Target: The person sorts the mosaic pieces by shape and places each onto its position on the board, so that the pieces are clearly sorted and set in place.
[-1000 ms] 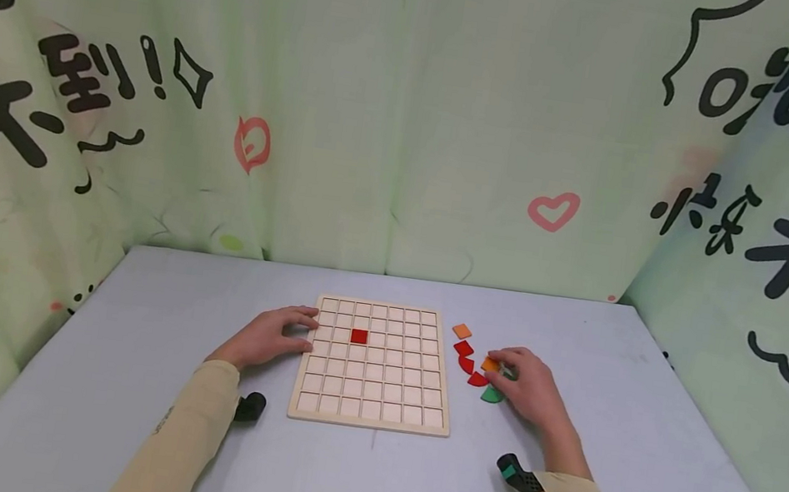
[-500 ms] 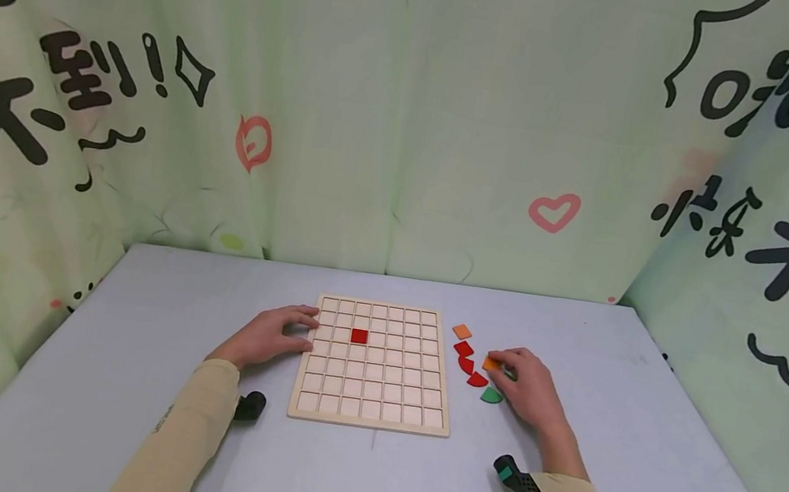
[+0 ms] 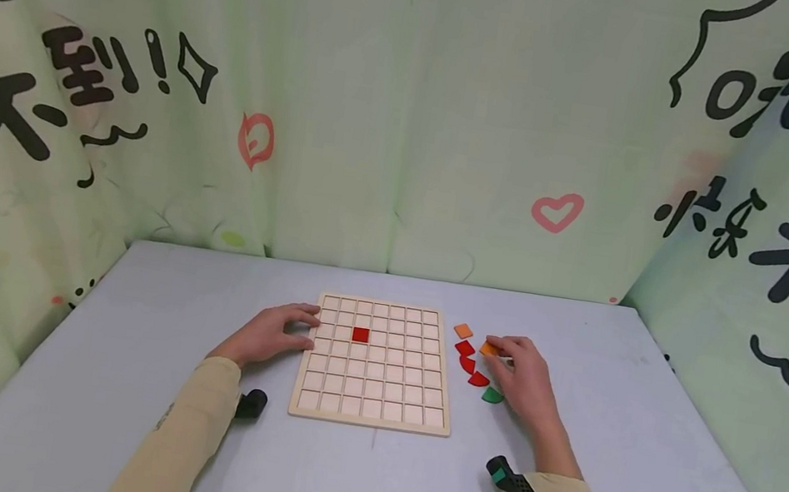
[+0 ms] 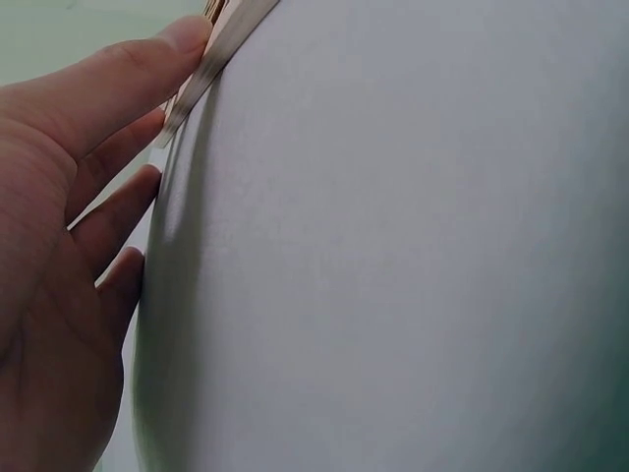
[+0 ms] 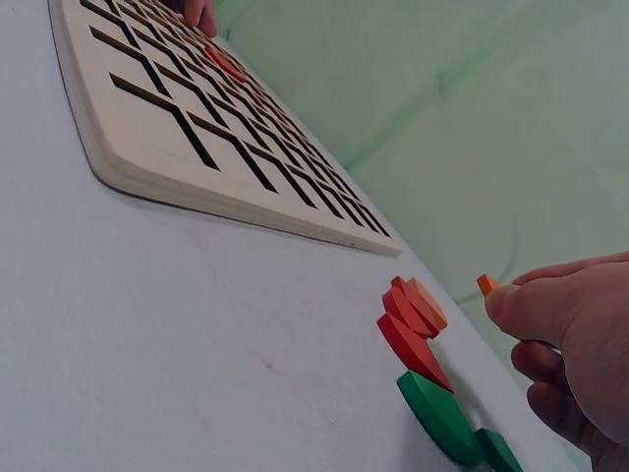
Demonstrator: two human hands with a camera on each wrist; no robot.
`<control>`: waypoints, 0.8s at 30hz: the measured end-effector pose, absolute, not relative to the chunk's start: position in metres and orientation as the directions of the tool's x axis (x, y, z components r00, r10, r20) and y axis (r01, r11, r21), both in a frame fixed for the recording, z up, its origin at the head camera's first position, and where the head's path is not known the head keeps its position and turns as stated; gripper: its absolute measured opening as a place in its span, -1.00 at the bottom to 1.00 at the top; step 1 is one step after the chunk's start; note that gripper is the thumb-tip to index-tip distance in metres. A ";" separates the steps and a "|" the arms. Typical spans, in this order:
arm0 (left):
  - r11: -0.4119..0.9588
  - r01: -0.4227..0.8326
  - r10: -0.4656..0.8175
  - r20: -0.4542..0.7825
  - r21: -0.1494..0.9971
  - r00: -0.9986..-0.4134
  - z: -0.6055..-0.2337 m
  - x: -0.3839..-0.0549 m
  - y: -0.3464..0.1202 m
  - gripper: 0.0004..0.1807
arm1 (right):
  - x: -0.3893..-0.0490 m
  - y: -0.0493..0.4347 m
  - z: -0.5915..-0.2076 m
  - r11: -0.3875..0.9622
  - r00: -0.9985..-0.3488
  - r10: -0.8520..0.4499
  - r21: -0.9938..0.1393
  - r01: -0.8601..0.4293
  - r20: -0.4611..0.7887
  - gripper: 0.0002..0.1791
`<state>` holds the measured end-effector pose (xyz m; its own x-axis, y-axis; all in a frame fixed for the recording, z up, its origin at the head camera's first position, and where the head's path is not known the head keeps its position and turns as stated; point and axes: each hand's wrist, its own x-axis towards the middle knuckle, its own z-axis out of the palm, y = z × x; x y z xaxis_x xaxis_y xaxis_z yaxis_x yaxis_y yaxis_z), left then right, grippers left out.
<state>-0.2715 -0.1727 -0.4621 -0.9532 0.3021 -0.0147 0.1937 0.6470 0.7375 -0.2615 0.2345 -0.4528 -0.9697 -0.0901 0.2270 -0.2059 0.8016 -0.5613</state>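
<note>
A wooden grid board (image 3: 370, 422) lies on the table with a red square (image 3: 360, 334) in one of its cells. My left hand (image 3: 268, 335) rests at the board's left edge; in the left wrist view its thumb (image 4: 138, 74) touches the edge and the fingers are fairly straight. Thumb and index finger of my right hand (image 3: 527, 378) pinch a small orange piece (image 5: 486, 284), held just above the table right of the board. Beside it lie an orange square (image 3: 463, 331), several red pieces (image 3: 478, 380) and a green quarter-round piece (image 3: 492, 395). The right wrist view shows a second green piece (image 5: 498, 450).
The white table (image 3: 361, 485) runs back to a printed curtain (image 3: 413, 114), which also hangs along both sides. Each wrist wears a black device, the left one (image 3: 252, 404) and the right one (image 3: 510, 477).
My right hand has moved slightly away from me and to the left, carrying the orange piece. The green quarter-round piece shows more fully. My left hand and the board have stayed in place.
</note>
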 end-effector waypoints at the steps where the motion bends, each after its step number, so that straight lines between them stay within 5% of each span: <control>1: 0.648 0.197 0.304 -0.013 0.735 -0.953 -0.462 -0.272 -0.173 -0.53 | -0.261 0.231 -0.453 0.800 -0.969 -0.096 -0.561 -0.212 0.229 -0.59; 11: 0.645 0.212 0.320 -0.008 0.734 -0.947 -0.464 -0.275 -0.173 -0.52 | -0.260 0.191 -0.452 0.751 -0.913 -0.243 -0.532 -0.390 0.326 -0.66; 24: 0.639 0.223 0.318 0.010 0.736 -0.948 -0.464 -0.274 -0.174 -0.54 | -0.265 0.148 -0.446 0.721 -0.877 -0.409 -0.501 -0.479 0.250 -0.68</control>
